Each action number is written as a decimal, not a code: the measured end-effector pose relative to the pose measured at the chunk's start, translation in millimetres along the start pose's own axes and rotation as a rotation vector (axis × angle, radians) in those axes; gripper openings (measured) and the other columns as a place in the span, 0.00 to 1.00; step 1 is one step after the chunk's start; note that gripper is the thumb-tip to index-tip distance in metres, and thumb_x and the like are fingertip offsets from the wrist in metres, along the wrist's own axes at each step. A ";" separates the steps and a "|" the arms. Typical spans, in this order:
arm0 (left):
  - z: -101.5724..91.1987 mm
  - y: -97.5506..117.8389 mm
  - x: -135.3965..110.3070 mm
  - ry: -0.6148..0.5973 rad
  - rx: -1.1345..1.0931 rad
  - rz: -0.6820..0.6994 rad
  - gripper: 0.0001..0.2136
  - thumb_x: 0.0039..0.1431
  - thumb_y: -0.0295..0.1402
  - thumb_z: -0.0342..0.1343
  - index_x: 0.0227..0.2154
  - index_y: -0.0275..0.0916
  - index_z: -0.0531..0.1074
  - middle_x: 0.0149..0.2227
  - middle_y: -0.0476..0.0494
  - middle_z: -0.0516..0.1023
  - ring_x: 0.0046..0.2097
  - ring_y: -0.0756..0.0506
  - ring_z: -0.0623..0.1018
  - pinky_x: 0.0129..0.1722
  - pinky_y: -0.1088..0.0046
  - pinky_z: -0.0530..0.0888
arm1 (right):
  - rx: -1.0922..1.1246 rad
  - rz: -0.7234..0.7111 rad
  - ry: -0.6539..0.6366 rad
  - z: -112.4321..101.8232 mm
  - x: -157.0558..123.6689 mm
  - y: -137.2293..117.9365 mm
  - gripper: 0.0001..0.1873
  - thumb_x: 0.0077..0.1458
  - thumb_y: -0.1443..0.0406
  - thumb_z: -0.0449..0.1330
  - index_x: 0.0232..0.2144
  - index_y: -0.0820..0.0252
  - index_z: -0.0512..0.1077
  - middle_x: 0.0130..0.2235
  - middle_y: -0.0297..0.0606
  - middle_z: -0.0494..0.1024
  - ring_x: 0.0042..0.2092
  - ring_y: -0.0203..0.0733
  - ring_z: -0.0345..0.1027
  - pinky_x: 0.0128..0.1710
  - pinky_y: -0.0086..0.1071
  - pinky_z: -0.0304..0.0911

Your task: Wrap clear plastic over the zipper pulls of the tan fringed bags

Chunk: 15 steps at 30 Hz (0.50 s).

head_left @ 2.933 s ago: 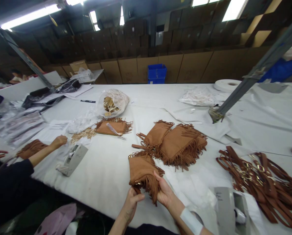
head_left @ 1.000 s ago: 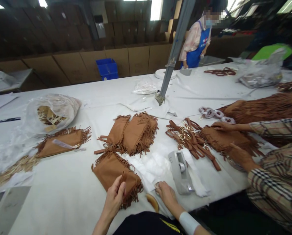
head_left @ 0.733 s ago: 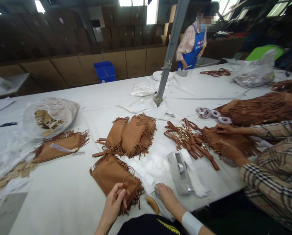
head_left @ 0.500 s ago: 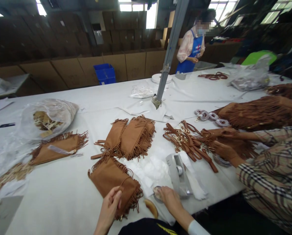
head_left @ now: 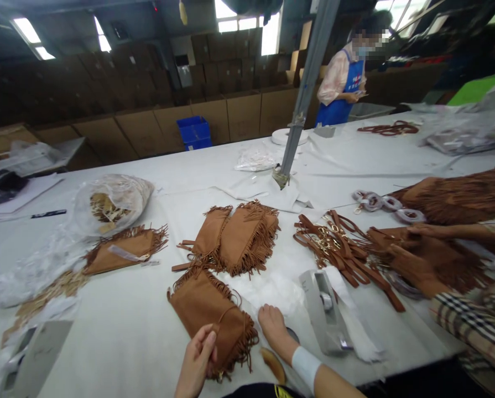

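Observation:
A brown suede fringed bag [head_left: 206,309] lies flat on the white table [head_left: 118,342] in front of me. My left hand [head_left: 197,362] pinches its near corner, fingers closed on the suede. My right hand [head_left: 272,326] rests on the table just right of the bag, over a small round object that it mostly hides; its fingers are curled down. A grey tape dispenser [head_left: 324,312] stands right of that hand. A small curved amber piece [head_left: 274,365] lies at the table edge between my arms.
More fringed bags [head_left: 239,237] lie beyond, another [head_left: 125,251] to the left. A heap of brown straps [head_left: 342,249] sits right, where a person in a plaid sleeve [head_left: 471,320] handles a bag. A slanted metal post [head_left: 305,94] rises mid-table. A plastic bag [head_left: 110,202] lies left.
I laid the bag down from both hands onto the table. My left hand stayed on its corner. My right hand moved to the small round object beside the tape dispenser.

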<state>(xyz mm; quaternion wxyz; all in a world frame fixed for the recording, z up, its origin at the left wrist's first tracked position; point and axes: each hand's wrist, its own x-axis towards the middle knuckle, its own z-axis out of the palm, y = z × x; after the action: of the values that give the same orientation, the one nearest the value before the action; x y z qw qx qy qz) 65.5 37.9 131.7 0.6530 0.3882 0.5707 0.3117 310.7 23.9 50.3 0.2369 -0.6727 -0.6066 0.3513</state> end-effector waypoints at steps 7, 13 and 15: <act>7.3 -2.2 3.5 0.008 -0.029 -0.031 0.31 0.46 0.59 0.55 0.42 0.36 0.68 0.14 0.57 0.66 0.12 0.55 0.60 0.11 0.81 0.56 | 0.058 0.274 0.118 -15.0 29.6 3.1 0.05 0.44 0.73 0.58 0.21 0.59 0.70 0.25 0.39 0.73 0.33 0.45 0.65 0.34 0.35 0.55; 16.2 8.2 11.6 0.008 -0.046 -0.029 0.33 0.44 0.60 0.56 0.43 0.37 0.69 0.17 0.55 0.70 0.13 0.56 0.61 0.12 0.82 0.53 | 0.260 0.366 0.118 -41.1 34.0 -2.0 0.14 0.43 0.62 0.64 0.14 0.58 0.66 0.18 0.32 0.67 0.24 0.38 0.62 0.26 0.30 0.54; 15.7 11.6 11.7 0.000 -0.057 -0.001 0.30 0.46 0.59 0.56 0.41 0.36 0.70 0.18 0.54 0.71 0.13 0.56 0.61 0.12 0.82 0.53 | 0.548 0.403 0.080 -43.9 31.4 -12.8 0.14 0.47 0.56 0.62 0.19 0.58 0.68 0.20 0.33 0.69 0.23 0.36 0.62 0.24 0.29 0.55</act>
<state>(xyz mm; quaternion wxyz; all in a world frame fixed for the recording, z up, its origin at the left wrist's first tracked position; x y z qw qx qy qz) 83.2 51.3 136.5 0.6639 0.3694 0.5617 0.3274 336.2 61.4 82.2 0.3584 -0.7036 -0.3346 0.5144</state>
